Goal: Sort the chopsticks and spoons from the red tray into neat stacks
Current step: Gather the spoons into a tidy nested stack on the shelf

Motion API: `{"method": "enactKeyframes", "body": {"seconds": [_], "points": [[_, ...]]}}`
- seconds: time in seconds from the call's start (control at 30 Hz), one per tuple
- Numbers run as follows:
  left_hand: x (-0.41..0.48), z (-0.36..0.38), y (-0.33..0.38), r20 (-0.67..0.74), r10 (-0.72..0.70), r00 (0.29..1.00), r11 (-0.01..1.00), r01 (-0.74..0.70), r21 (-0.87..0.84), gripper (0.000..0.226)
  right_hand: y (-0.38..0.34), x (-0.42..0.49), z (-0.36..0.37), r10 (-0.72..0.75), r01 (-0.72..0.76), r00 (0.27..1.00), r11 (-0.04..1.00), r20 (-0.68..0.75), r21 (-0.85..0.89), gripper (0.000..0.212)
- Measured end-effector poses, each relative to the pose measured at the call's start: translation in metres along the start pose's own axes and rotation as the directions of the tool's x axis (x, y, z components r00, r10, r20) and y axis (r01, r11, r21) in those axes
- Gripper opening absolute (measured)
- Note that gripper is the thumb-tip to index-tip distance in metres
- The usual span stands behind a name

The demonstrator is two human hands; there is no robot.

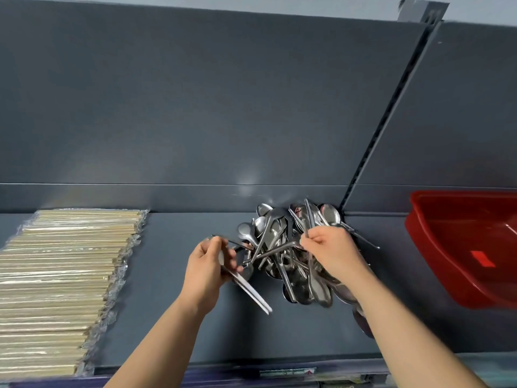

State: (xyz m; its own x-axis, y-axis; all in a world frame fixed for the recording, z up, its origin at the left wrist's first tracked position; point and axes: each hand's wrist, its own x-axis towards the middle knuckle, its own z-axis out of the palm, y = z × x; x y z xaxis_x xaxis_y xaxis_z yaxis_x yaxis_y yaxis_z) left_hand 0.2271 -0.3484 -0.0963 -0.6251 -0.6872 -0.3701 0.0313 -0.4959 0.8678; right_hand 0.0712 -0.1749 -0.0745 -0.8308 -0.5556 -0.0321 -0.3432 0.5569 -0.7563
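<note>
Left hand grip: the left hand [205,266] has its fingers curled round a bundle of silver metal chopsticks [251,294], with the thumb on top. The grip is tight and nothing else is in it.
Bundle position: the free ends of the bundle point down and to the right, toward the person, just above the shelf surface.
Right hand grip: the right hand [331,252] pinches one thin metal chopstick [309,217] between thumb and forefinger. The other fingers are curled in.
Single chopstick: it slants upward from the fingers over the pile, and its far end points to the back wall.
Spoon pile: a tangled pile of shiny steel spoons [275,242], mixed with more metal chopsticks, lies between and under both hands. Its far side touches the back wall.
Shelf: the pile rests on a dark grey shelf [181,317] in front of a grey back panel [195,107].
Wrapped stack: a neat stack of pale chopsticks in clear wrappers [61,289] lies at the left of the shelf, well apart from the pile.
Tray: the red plastic tray [436,247] stands at the right, apart from the pile, partly cut by the picture edge.
</note>
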Motion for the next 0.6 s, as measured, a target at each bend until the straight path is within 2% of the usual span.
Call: {"method": "enactKeyframes", "body": {"seconds": [0.07, 0.13, 0.2, 0.33, 0.43, 0.53, 0.57, 0.6], "points": [[-0.003, 0.006, -0.003, 0.026, -0.056, 0.998, 0.998, 0.055, 0.04, 0.016, -0.006, 0.0, -0.013, 0.01, -0.002, 0.999, 0.979, -0.037, 0.206, 0.019], [-0.006, 0.013, -0.006, 0.09, -0.13, 0.987, 0.991, 0.126, 0.05, 0.022, -0.01, -0.001, -0.024, 0.011, 0.013, 0.999, 0.902, -0.052, 0.432, 0.017], [-0.009, 0.019, -0.008, 0.157, -0.194, 0.968, 0.98, 0.185, 0.07, 0.027, -0.011, -0.004, -0.03, -0.032, 0.034, 0.999, 0.826, -0.014, 0.562, 0.022], [-0.01, 0.037, -0.006, 0.223, -0.271, 0.937, 0.963, 0.259, 0.08, 0.04, -0.004, -0.014, -0.024, -0.086, 0.021, 0.994, 0.758, 0.068, 0.652, 0.03], [-0.007, 0.049, -0.004, 0.252, -0.281, 0.926, 0.96, 0.268, 0.086, 0.045, -0.001, -0.021, -0.015, -0.123, -0.016, 0.981, 0.718, 0.149, 0.695, 0.023], [0.0, 0.057, -0.004, 0.199, -0.21, 0.957, 0.976, 0.219, -0.023, 0.016, 0.003, -0.027, -0.017, -0.186, -0.03, 0.942, 0.782, 0.279, 0.623, 0.02], [0.004, 0.057, -0.004, 0.16, -0.172, 0.972, 0.983, 0.179, -0.03, 0.007, 0.005, -0.026, -0.021, -0.181, -0.033, 0.94, 0.796, 0.289, 0.605, 0.024], [0.007, 0.057, -0.002, 0.124, -0.137, 0.983, 0.99, 0.14, -0.018, 0.009, 0.008, -0.023, -0.026, -0.137, -0.041, 0.957, 0.809, 0.255, 0.586, 0.026]]}}
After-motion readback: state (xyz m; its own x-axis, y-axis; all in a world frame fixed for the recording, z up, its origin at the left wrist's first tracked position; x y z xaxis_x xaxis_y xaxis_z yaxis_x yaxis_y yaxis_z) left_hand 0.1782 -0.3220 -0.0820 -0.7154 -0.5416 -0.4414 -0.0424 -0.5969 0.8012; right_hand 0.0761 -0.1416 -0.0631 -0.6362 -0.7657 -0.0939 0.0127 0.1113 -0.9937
